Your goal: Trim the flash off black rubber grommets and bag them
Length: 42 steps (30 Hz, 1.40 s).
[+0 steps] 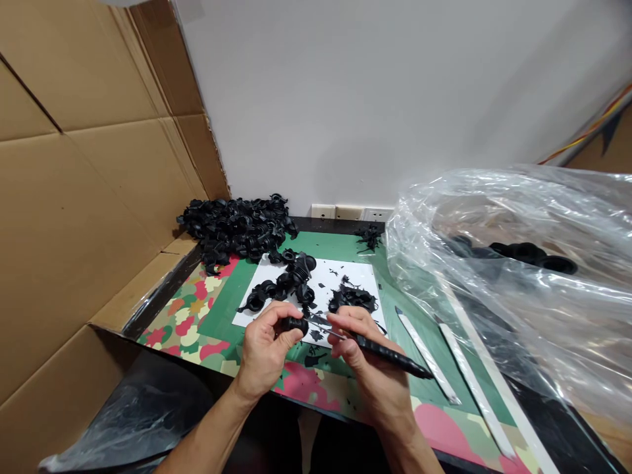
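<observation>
My left hand (265, 347) pinches a small black rubber part (295, 324) between thumb and fingers, just above the near edge of a white sheet (359, 271). My right hand (356, 340) grips a black craft knife (390, 354) like a pen, and its thin blade tip touches the part. On the sheet behind my hands lie a cluster of black parts (289, 283) and a smaller heap of black trimmings (353, 298).
A big pile of black parts (236, 226) sits at the back left on the green mat (228, 296). A clear plastic bag (513, 263) holding black parts fills the right. Cardboard walls (79, 184) stand on the left. White strips (427, 357) lie at the right.
</observation>
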### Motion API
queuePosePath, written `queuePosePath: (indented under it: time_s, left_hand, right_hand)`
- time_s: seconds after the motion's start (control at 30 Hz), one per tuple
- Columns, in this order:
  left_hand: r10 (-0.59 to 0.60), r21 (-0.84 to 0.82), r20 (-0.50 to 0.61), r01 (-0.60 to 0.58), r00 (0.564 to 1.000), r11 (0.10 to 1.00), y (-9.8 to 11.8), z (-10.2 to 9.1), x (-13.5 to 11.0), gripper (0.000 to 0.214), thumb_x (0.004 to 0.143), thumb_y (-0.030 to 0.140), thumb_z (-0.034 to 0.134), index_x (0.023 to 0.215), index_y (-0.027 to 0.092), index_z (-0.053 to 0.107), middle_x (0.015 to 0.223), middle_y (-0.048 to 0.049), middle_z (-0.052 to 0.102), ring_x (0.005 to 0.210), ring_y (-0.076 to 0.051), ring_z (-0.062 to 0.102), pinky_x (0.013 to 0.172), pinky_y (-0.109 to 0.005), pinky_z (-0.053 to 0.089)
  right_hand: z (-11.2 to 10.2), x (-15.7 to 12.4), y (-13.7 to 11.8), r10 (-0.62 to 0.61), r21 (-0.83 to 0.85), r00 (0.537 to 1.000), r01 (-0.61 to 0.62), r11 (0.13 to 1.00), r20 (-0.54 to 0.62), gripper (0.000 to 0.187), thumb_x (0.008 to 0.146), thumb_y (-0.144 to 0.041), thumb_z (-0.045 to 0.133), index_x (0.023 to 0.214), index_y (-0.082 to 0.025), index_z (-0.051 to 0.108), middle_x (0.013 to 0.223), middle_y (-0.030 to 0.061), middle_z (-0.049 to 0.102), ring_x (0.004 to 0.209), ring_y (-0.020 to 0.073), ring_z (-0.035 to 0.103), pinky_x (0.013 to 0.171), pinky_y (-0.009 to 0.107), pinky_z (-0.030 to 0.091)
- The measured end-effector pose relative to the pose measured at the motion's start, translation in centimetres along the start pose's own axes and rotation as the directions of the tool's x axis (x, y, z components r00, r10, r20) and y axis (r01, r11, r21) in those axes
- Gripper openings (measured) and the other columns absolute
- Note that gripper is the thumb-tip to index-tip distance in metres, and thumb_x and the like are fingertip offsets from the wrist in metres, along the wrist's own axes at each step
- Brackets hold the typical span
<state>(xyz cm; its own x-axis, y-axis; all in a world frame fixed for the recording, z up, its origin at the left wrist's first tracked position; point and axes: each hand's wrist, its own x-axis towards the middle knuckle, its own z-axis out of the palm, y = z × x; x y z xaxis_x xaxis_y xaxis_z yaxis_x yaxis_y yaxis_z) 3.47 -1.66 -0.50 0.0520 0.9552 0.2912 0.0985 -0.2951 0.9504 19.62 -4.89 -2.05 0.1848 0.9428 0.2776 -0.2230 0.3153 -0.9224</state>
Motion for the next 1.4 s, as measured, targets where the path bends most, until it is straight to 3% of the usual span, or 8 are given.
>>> queuePosePath:
  time_s: [0.13,0.27,0.9,1.07,1.2,1.3,1.33,1.4]
  left_hand:
    - [0.009,-0.018,0.002,-0.009,1.0,1.0,0.0,0.1,0.0,0.013,0.069,0.018,0.072,0.081,0.018,0.073,0.086,-0.0069,0.066,0.083,-0.021,0.06,0.072,-0.028,0.049]
    - [0.017,-0.023,0.014,-0.017,1.0,1.0,0.1,0.3,0.0,0.013,0.069,0.017,0.072,0.081,0.018,0.073,0.086,-0.0069,0.066,0.084,-0.021,0.061,0.073,-0.028,0.049]
    - [0.015,-0.012,0.051,-0.014,0.999,1.0,-0.2,0.3,0.0,0.014,0.068,0.014,0.071,0.081,0.019,0.073,0.087,-0.0063,0.066,0.088,-0.022,0.06,0.077,-0.03,0.048]
    - [-0.04,-0.026,0.043,0.042,0.998,0.999,-0.2,0.8,0.0,0.017,0.065,0.01,0.07,0.08,0.019,0.073,0.084,-0.0048,0.066,0.084,-0.02,0.06,0.074,-0.028,0.047]
    - [-0.163,-0.09,0.012,0.164,0.987,0.982,0.0,1.4,-0.1,0.013,0.062,0.01,0.07,0.073,0.017,0.073,0.076,-0.0033,0.064,0.072,-0.017,0.058,0.065,-0.025,0.046]
    - [-0.256,-0.157,0.002,0.253,0.967,0.954,0.1,1.5,-0.1,0.012,0.059,0.012,0.072,0.07,0.016,0.072,0.071,-0.0022,0.062,0.063,-0.013,0.053,0.057,-0.022,0.043]
    - [-0.289,-0.18,0.01,0.286,0.957,0.941,0.1,1.5,0.0,0.014,0.058,0.014,0.073,0.072,0.015,0.072,0.069,-0.0015,0.061,0.06,-0.012,0.051,0.055,-0.022,0.042]
    - [-0.341,-0.218,0.035,0.341,0.939,0.915,0.1,1.4,0.3,0.02,0.058,0.017,0.075,0.077,0.015,0.072,0.066,0.0001,0.058,0.055,-0.01,0.048,0.052,-0.021,0.04]
  right_hand:
    - [0.4,-0.1,0.0,0.072,0.075,0.994,-0.067,0.995,-0.077,0.027,0.074,-0.047,0.073,0.082,-0.022,0.075,0.091,0.008,0.065,0.067,0.0179,0.063,0.061,0.033,0.057]
    - [0.6,-0.3,0.2,0.059,0.081,0.989,-0.048,0.996,-0.136,0.023,0.074,-0.043,0.074,0.079,-0.02,0.073,0.086,0.0064,0.067,0.058,0.0161,0.064,0.059,0.033,0.058]
    - [0.7,-0.2,1.0,0.025,0.088,0.997,-0.018,0.996,-0.078,0.011,0.078,-0.033,0.072,0.08,-0.022,0.073,0.087,0.0044,0.067,0.057,0.0151,0.066,0.059,0.031,0.058]
    - [0.9,-0.3,0.5,-0.198,-0.156,0.979,0.189,0.969,-0.042,0.009,0.082,-0.028,0.067,0.077,-0.022,0.071,0.078,0.0065,0.069,0.072,0.0208,0.067,0.062,0.032,0.056]
    - [0.3,0.2,-0.1,-0.441,-0.476,0.897,0.404,0.781,0.039,0.012,0.085,-0.018,0.061,0.082,-0.025,0.07,0.077,0.0052,0.07,0.071,0.0191,0.066,0.065,0.03,0.053]
    - [-0.9,1.3,-0.3,-0.569,-0.627,0.814,0.383,0.678,-0.118,0.011,0.083,-0.016,0.063,0.08,-0.024,0.068,0.079,0.005,0.069,0.074,0.0195,0.066,0.071,0.033,0.051]
    - [-1.2,1.7,-0.3,-0.566,-0.636,0.807,0.351,0.687,-0.166,0.008,0.083,-0.018,0.065,0.078,-0.023,0.068,0.079,0.0051,0.069,0.075,0.0199,0.066,0.073,0.034,0.051]
    - [-1.6,2.2,-0.2,-0.474,-0.566,0.844,0.269,0.779,-0.251,0.005,0.082,-0.024,0.067,0.079,-0.021,0.067,0.078,0.0049,0.068,0.07,0.0195,0.066,0.07,0.035,0.052]
